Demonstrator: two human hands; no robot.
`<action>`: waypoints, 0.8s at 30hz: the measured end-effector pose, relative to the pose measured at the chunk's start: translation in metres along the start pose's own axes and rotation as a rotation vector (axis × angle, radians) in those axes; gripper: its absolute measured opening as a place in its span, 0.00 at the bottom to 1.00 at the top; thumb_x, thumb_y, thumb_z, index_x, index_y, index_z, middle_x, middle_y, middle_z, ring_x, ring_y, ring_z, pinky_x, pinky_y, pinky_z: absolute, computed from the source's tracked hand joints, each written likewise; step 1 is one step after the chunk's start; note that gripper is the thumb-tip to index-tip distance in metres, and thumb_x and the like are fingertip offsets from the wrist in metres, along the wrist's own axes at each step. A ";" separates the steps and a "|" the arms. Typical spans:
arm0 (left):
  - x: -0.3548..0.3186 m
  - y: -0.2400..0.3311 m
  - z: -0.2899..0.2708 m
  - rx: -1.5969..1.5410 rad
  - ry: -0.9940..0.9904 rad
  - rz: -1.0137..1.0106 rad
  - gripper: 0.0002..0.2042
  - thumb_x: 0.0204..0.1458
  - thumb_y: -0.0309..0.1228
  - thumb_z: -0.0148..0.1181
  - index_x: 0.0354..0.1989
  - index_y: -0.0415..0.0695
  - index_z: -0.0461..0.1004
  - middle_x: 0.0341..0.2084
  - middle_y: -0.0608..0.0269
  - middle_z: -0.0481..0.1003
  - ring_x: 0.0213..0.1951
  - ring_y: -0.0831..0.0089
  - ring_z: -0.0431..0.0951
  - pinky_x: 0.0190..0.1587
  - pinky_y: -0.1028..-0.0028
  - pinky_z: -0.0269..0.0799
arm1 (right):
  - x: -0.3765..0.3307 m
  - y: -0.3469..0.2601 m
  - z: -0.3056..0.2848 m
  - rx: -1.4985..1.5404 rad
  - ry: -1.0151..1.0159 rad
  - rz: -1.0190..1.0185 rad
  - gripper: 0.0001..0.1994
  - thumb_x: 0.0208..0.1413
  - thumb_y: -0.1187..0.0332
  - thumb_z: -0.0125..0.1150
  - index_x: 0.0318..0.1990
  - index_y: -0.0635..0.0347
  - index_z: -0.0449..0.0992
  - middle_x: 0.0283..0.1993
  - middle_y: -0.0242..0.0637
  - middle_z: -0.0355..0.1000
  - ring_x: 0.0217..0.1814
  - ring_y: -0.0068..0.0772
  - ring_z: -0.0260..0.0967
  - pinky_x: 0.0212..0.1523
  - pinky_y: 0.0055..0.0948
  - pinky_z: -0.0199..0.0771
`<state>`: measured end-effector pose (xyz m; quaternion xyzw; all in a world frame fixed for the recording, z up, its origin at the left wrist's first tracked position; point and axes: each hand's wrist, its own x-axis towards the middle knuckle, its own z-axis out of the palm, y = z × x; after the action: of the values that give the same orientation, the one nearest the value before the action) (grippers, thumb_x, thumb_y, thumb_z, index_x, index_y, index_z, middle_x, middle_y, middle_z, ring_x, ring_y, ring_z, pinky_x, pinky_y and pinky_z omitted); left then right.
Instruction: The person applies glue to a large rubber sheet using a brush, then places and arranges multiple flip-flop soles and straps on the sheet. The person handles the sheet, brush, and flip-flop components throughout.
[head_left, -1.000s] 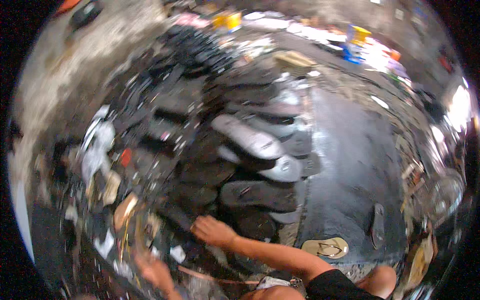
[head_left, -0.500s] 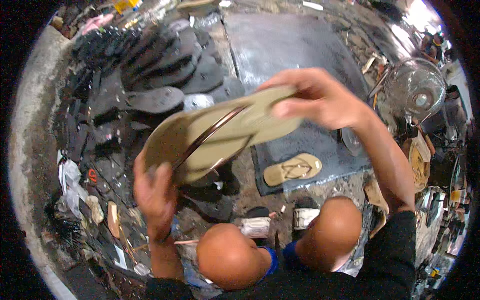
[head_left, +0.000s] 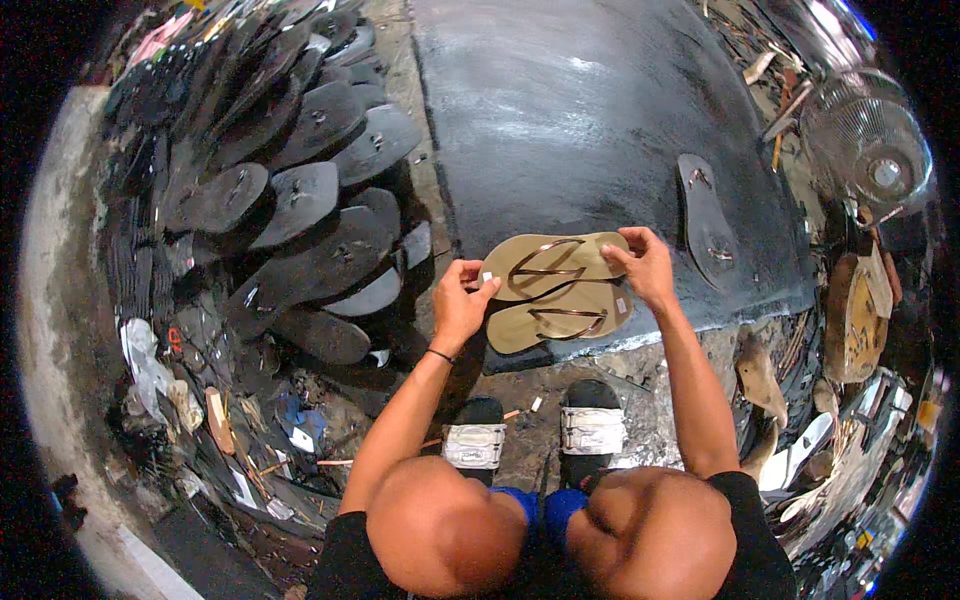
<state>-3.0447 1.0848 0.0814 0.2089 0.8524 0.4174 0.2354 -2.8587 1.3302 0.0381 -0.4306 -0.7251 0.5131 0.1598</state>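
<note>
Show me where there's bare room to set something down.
The dark sheet is bare beyond the upper tan flip-flop, up to the picture's top edge and left of the lone dark sole. Between that sole and the right hand only a narrow strip is free. It is crowded at left, with heaped soles, and at right, around the fan.

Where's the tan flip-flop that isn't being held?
In the head view, the lower tan flip-flop lies slightly right of centre, on the near-left corner of the dark sheet, directly below the upper tan flip-flop that the left hand and right hand hold.
</note>
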 end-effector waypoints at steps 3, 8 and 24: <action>0.002 0.003 0.000 0.119 -0.011 0.040 0.16 0.45 0.33 0.73 0.38 0.38 0.77 0.32 0.53 0.81 0.34 0.65 0.81 0.39 0.67 0.76 | -0.001 -0.007 0.004 -0.127 0.077 -0.032 0.23 0.42 0.60 0.77 0.43 0.63 0.78 0.40 0.46 0.79 0.41 0.37 0.78 0.44 0.35 0.77; 0.012 0.022 -0.009 0.606 -0.063 0.267 0.17 0.42 0.33 0.74 0.35 0.36 0.76 0.36 0.49 0.72 0.44 0.51 0.75 0.42 0.62 0.72 | -0.011 -0.044 -0.002 -0.611 0.211 -0.177 0.30 0.36 0.53 0.79 0.46 0.56 0.76 0.54 0.48 0.63 0.59 0.51 0.58 0.54 0.41 0.65; 0.061 0.097 -0.059 -0.647 -0.139 0.208 0.22 0.60 0.33 0.60 0.58 0.33 0.66 0.43 0.56 0.78 0.42 0.74 0.77 0.44 0.74 0.76 | 0.018 -0.113 -0.099 0.484 -0.431 -0.121 0.20 0.63 0.66 0.59 0.59 0.66 0.68 0.47 0.39 0.74 0.47 0.30 0.74 0.43 0.35 0.85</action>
<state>-3.1122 1.1372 0.1783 0.2371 0.6320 0.6727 0.3030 -2.8551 1.3929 0.1760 -0.2178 -0.6234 0.7395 0.1305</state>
